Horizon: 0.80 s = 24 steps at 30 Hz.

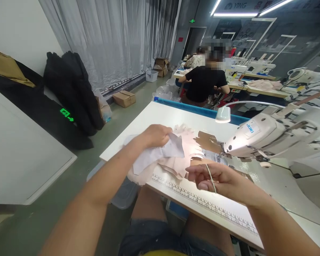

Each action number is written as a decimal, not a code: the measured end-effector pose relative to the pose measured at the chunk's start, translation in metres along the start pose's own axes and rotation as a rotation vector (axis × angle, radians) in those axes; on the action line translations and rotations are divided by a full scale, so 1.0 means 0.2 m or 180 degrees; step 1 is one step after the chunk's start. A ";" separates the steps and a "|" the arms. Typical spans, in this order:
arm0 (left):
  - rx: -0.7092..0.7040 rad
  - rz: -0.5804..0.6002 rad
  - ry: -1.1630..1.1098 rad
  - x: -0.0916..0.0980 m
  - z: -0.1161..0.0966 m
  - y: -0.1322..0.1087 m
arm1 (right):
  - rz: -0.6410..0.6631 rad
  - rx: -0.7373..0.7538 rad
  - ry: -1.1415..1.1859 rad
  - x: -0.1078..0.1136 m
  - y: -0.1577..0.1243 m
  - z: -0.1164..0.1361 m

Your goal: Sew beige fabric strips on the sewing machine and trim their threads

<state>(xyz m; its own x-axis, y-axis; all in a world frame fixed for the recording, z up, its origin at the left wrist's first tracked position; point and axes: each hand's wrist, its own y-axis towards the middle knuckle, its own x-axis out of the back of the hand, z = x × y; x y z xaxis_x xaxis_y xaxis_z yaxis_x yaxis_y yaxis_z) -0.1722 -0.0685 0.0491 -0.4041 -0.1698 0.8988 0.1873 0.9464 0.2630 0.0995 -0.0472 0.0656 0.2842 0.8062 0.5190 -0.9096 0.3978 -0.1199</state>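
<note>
Clearly, the left hand (158, 135) pinches the upper edge of a white sheet (160, 156), which hangs below its fingers and overlaps pale pink cloth (188, 140) on the table (146, 119). The right hand (216, 178) is loosely curled and half-open, a thin string (210, 177) across it, its fingertips just beside the cloth's near edge; whether they touch, I cannot tell.

At the bench (146, 117): one left hand (158, 136), one right hand (220, 179), at least one white sheet (164, 153), one sewing machine (252, 133), one lamp (223, 115), several overlapping pink fabric pieces (188, 142).
</note>
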 end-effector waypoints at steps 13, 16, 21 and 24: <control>0.0037 -0.0031 0.0110 -0.09 0.00 -0.15 | -0.1012 0.0578 -0.1947 -0.08 0.42 -0.22; 0.0466 0.0538 0.0166 -0.09 0.03 -0.29 | -0.1047 0.0549 -0.2060 -0.09 0.40 -0.26; 0.1098 0.1292 0.0194 -0.10 0.11 -0.34 | -0.0827 0.0357 -0.2182 -0.05 0.39 -0.24; 0.1066 0.1517 0.0136 -0.08 0.12 -0.32 | -0.0625 0.0279 -0.2235 -0.02 0.41 -0.21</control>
<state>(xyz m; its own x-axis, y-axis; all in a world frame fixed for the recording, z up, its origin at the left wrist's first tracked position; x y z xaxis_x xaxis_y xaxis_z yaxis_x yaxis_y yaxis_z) -0.1991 -0.1193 0.0103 -0.3069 0.2918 0.9059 0.0434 0.9551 -0.2929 0.0372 0.0005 0.0191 0.2101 0.2414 0.9474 -0.8910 0.4461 0.0840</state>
